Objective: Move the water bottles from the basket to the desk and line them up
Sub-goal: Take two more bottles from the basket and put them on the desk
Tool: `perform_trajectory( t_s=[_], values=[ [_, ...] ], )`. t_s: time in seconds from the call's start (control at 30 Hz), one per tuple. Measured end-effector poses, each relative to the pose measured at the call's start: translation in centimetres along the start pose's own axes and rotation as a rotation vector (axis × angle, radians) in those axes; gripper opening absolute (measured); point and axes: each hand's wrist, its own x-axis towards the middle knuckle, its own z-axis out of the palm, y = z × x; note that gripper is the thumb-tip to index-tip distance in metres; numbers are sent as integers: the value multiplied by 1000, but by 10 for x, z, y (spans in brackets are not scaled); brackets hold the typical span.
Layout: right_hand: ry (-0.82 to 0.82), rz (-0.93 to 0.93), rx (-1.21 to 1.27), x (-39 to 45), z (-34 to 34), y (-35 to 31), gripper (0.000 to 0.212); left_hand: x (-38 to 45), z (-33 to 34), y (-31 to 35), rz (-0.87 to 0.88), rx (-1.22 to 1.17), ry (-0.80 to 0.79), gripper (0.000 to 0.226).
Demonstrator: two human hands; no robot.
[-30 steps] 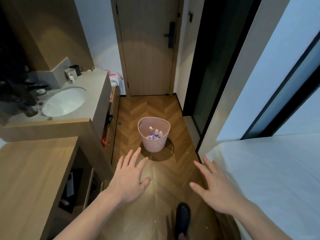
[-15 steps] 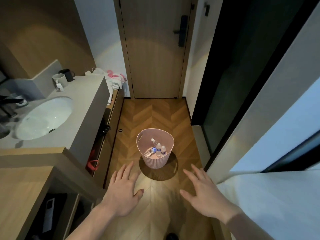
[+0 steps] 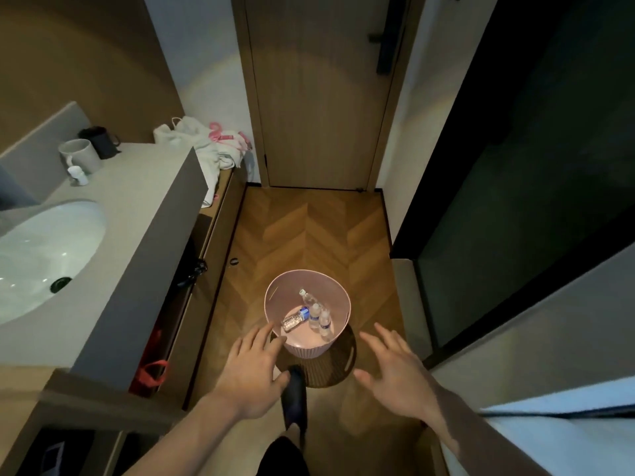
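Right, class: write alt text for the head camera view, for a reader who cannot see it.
Two open bare hands, the left hand and right hand, reach toward a round pink plastic basket on the herringbone wood floor, with small clear water bottles inside. A grey vanity counter with a white sink runs along the left.

A warm-brown herringbone wooden floor runs up the middle of the frame to a closed light-wood door with a dark handle. At left stands a grey stone vanity counter holding an oval white sink. Dark glass panels fill the right. Light is dim.
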Motion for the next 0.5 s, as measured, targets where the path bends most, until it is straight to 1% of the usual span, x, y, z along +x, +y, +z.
perform_trajectory(
  t_s=[0.13, 0.3, 0.4, 0.5],
  values=[
    [-65, 49, 24, 87, -23, -4, 83, 99, -7, -23, 10, 28, -90, 82],
    [-152, 121, 33, 203, -26, 5, 86, 221, -5, -45, 24, 67, -222, 78],
    [-218, 165, 32, 275, -16, 13, 85, 292, 12, -62, 45, 81, -306, 74],
    [-264, 168, 39, 345, 6, 28, 82, 359, 48, -76, 23, 51, -372, 75]
  ],
)
